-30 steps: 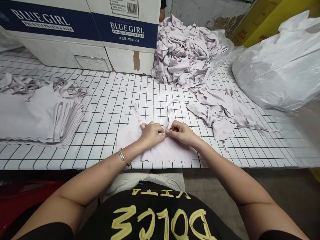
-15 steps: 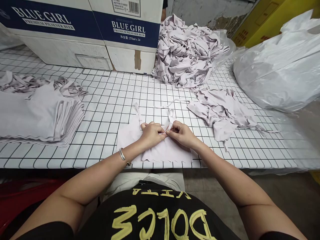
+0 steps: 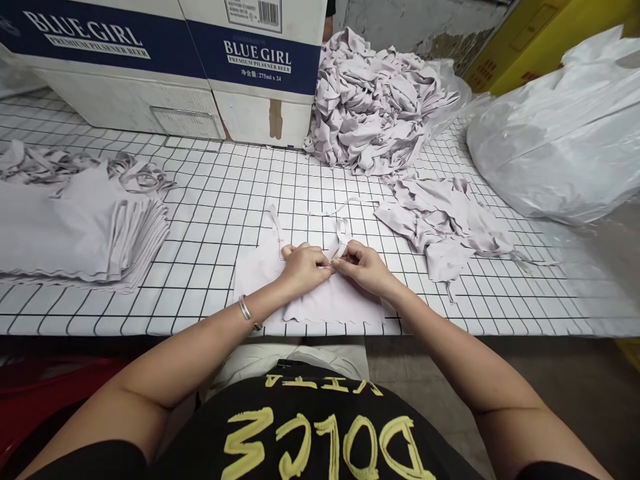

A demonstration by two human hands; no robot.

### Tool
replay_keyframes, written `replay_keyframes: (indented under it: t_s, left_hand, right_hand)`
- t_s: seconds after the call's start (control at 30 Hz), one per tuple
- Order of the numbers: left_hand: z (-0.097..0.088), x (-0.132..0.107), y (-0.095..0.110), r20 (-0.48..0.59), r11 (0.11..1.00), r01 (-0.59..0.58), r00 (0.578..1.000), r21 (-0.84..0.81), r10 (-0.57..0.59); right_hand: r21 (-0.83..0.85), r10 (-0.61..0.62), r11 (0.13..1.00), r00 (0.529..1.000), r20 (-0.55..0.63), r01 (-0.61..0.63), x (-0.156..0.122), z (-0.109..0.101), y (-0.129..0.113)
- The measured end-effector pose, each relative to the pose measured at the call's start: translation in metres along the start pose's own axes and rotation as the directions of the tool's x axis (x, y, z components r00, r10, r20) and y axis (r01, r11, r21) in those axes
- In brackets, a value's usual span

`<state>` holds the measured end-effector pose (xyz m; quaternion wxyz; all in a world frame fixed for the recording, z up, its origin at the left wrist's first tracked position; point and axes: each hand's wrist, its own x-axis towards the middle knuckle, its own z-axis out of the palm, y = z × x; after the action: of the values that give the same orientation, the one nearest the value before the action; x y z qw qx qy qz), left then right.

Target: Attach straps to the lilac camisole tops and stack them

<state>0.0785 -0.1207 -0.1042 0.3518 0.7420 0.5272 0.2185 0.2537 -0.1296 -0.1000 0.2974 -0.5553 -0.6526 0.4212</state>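
Note:
A pale pink strappy camisole (image 3: 335, 303) lies flat at the table's front edge, under both hands. My left hand (image 3: 305, 268) is closed in a pinch on its top edge, near the base of a strap. Touching those fingertips, my right hand (image 3: 364, 267) pinches the same spot from the other side. One thin strap (image 3: 343, 230) curls up beyond the right fingers; another strap (image 3: 275, 223) stretches away at the left. What exactly sits between the fingertips is too small to make out.
A neat stack of pink camisoles (image 3: 75, 227) is at the left. Behind stands a beer carton (image 3: 260, 113) beside a big heap of crumpled pink garments (image 3: 380, 100). Several loose garments (image 3: 440, 220) lie right of my hands, near a white plastic bag (image 3: 555, 147). The table cover (image 3: 225, 187) is checked.

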Motion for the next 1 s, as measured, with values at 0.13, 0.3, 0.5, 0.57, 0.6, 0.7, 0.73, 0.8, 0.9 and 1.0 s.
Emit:
replay_keyframes:
  t_s: [0.13,0.3,0.5,0.57,0.6,0.7,0.73,0.8,0.9,1.0]
  left_hand:
    - [0.000,0.000,-0.002,-0.011,1.000,-0.011,1.000,-0.022,0.011]
    - [0.001,0.000,-0.003,-0.017,0.999,-0.013,1.000,-0.032,0.013]
    - [0.000,0.000,-0.002,-0.016,0.999,0.002,1.000,-0.048,-0.003]
    - [0.000,0.000,-0.002,-0.015,0.999,0.005,1.000,-0.051,-0.006]
    - [0.000,0.000,-0.003,-0.016,0.999,0.007,1.000,-0.053,-0.008]
    - [0.001,0.000,-0.003,-0.021,0.998,0.012,1.000,-0.059,-0.013]
    - [0.001,0.001,-0.003,-0.021,0.998,0.012,1.000,-0.062,-0.013]
    - [0.001,0.001,-0.003,-0.020,0.998,0.009,1.000,-0.066,-0.011]
    - [0.001,0.000,-0.003,-0.020,0.998,0.009,1.000,-0.066,-0.010]
    - [0.000,0.000,-0.004,-0.021,0.998,0.009,1.000,-0.064,-0.011]
  right_hand:
    - [-0.053,-0.024,0.998,1.000,-0.019,0.023,0.000,0.002,0.001]
    - [-0.055,-0.052,0.997,0.997,-0.054,0.049,-0.001,0.005,0.001]
    - [-0.054,-0.079,0.996,0.995,-0.068,0.075,-0.004,0.006,0.002]
    - [-0.057,-0.079,0.996,0.994,-0.070,0.076,-0.004,0.006,0.002]
    - [-0.055,-0.079,0.996,0.994,-0.069,0.076,-0.004,0.006,0.002]
    - [-0.045,-0.084,0.996,0.995,-0.061,0.082,-0.005,0.006,0.003]
    - [-0.046,-0.089,0.995,0.994,-0.059,0.087,-0.005,0.006,0.003]
    - [-0.069,-0.106,0.992,0.993,-0.058,0.102,-0.005,0.006,0.003]
    - [-0.150,-0.157,0.978,0.986,-0.051,0.148,-0.005,0.004,0.004]
    - [-0.255,-0.214,0.945,0.977,-0.014,0.204,-0.002,-0.004,0.005]
